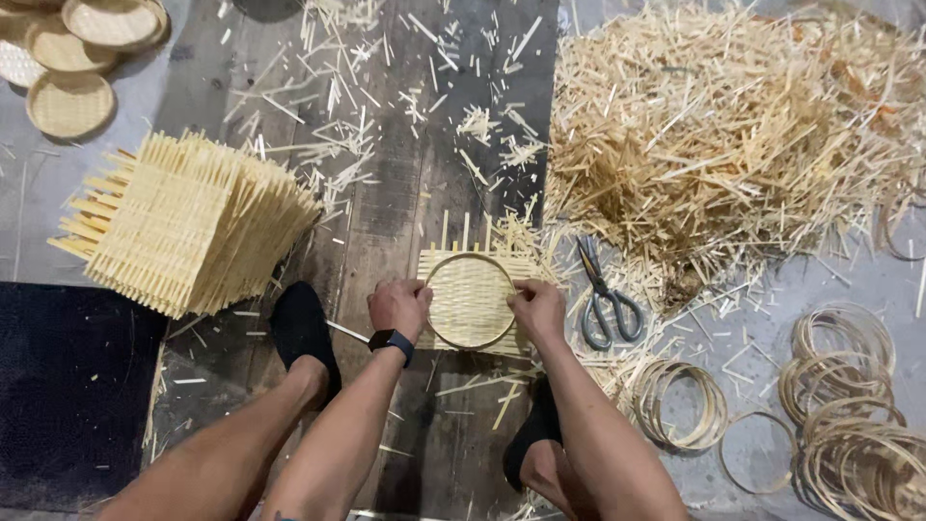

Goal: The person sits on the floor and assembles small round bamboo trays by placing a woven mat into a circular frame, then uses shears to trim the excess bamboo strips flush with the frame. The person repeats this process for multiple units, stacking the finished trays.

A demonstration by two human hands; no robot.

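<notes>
A square woven bamboo mat [471, 301] lies on the dark wooden board in front of me, with a round bamboo hoop [470, 257] pressed onto it. My left hand [398, 307], with a dark watch on its wrist, grips the hoop's left side. My right hand [538, 309] grips the hoop's right side. Both hands press the hoop and mat together. Loose strip ends stick out of the mat's top edge.
A tall stack of woven square mats [188, 224] sits to the left. Grey scissors [605, 294] lie right of the mat. A big heap of bamboo offcuts [733, 135] fills the upper right. Several hoops [849, 396] lie at lower right. Finished round trays [72, 58] sit top left.
</notes>
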